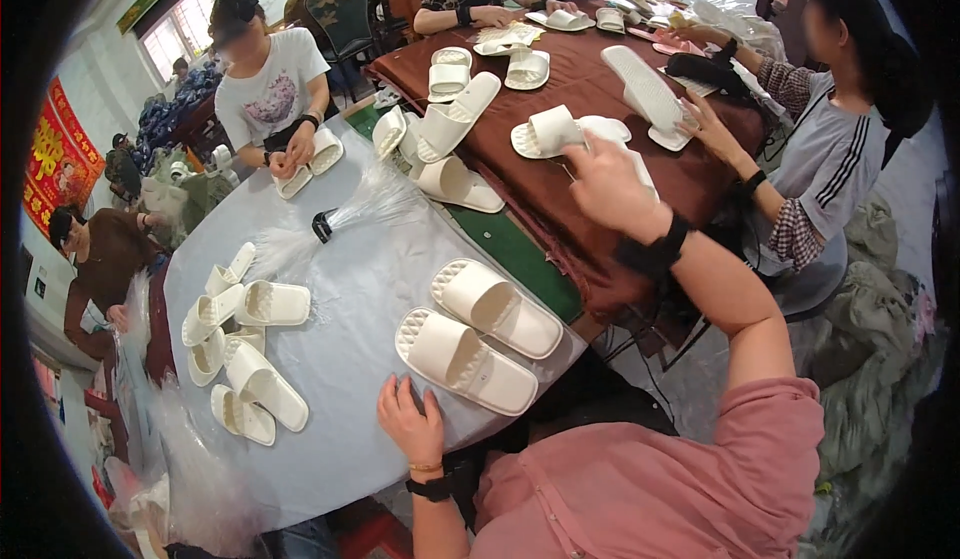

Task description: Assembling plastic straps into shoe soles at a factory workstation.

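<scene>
A pair of cream slippers lies at the near edge of the pale-covered table: one slipper (464, 361) is closest to me, the other (497, 307) just beyond it. My left hand (410, 421) rests on the cloth beside the nearer slipper, fingers apart and holding nothing. My right hand (618, 187) is stretched out over the brown-covered table, above another cream slipper (552, 131) and partly covering the slippers there. Its fingers bend downward, their tips largely hidden, so whether they grip anything does not show.
Several cream slippers (262, 384) lie at the table's left, near a bundle of clear plastic strips (350, 217). More slippers (458, 119) are heaped across the table joint. A person at right holds a slipper sole (648, 94); another person (270, 89) handles slippers opposite. Clear plastic (190, 459) hangs at lower left.
</scene>
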Motion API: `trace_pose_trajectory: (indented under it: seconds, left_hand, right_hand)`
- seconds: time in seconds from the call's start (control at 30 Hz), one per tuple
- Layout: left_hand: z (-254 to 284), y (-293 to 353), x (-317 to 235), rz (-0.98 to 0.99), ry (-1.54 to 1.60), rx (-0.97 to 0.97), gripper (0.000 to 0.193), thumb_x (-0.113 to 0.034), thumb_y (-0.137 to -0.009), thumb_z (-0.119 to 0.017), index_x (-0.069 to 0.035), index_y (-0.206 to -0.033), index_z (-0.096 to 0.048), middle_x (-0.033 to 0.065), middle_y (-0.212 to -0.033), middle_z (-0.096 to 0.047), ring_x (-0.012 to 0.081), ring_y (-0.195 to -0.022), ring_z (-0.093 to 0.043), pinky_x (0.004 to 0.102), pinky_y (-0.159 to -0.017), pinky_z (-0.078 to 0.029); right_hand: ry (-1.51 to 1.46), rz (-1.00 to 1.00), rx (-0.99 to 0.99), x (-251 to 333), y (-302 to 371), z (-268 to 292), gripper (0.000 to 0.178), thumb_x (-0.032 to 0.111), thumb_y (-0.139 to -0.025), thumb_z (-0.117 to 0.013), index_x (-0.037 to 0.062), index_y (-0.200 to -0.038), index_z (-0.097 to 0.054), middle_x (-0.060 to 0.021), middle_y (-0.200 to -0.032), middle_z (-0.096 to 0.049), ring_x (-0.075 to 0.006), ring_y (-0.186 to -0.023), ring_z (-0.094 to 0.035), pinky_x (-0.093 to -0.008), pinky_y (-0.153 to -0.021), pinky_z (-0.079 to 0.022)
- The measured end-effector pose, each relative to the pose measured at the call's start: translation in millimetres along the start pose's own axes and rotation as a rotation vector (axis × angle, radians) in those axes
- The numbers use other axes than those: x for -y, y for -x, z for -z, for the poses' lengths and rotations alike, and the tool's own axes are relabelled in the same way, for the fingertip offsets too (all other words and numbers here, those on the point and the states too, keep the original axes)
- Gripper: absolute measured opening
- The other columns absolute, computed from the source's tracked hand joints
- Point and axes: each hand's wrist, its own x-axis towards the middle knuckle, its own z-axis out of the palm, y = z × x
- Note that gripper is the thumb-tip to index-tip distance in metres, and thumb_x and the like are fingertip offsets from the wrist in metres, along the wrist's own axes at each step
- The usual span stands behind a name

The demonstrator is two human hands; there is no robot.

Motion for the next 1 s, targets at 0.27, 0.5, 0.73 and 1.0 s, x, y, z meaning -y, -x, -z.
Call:
trace_pose_trajectory:
  seconds: [0.27,0.5,0.73,1.0]
  left_hand:
    - [-3.0,2.0,4.1,0.002,-0.004,-0.012,0.04,-0.018,-0.077,-0.065,-0.001,-0.112,-0.058,0.0174,-0.124,-0.051,0.0356,-0.117,-0.045,0.047,-0.099,-0.033]
    - [-3.5,1.6,3.1,-0.009,-0.024,-0.007,0.04,-0.018,-0.076,-0.066,-0.002,-0.111,-0.058,0.0169,-0.122,-0.052,0.0353,-0.116,-0.046,0.0469,-0.099,-0.034]
    - [-2.8,-1.7,-1.8,-0.012,-0.023,-0.021,0.037,-0.017,-0.076,-0.066,-0.001,-0.109,-0.059,0.0177,-0.121,-0.053,0.0362,-0.113,-0.047,0.0458,-0.098,-0.035]
    - [-4.9,-1.5,2.5,-0.005,-0.034,-0.012,0.04,-0.02,-0.076,-0.067,-0.002,-0.111,-0.059,0.0163,-0.122,-0.052,0.0346,-0.116,-0.046,0.0464,-0.097,-0.035]
  right_hand:
    - [-0.171,-0.231,0.426,-59.8,-22.1,20.7,0.053,0.02,-0.073,-0.063,0.0064,-0.123,-0.051,-0.022,-0.111,-0.061,-0.0352,-0.105,-0.058,-0.0396,-0.088,-0.046]
    - [-0.56,-0.498,0.267,-64.4,-51.2,-14.1,0.06,0.015,-0.078,-0.064,-0.0042,-0.13,-0.043,-0.0167,-0.097,-0.061,-0.0206,-0.078,-0.059,-0.0332,-0.061,-0.046]
    - [-1.221,-0.654,0.73,-40.4,-76.8,-47.0,0.056,0.009,-0.082,-0.063,-0.0012,-0.133,-0.042,-0.0035,-0.073,-0.056,-0.0113,-0.049,-0.05,-0.0251,-0.038,-0.034]
    - [-1.326,-0.641,0.62,9.9,-68.6,-73.8,0.02,0.004,-0.08,-0.06,0.0011,-0.099,-0.053,-0.0048,-0.076,-0.057,-0.0141,-0.056,-0.057,-0.0277,-0.046,-0.048]
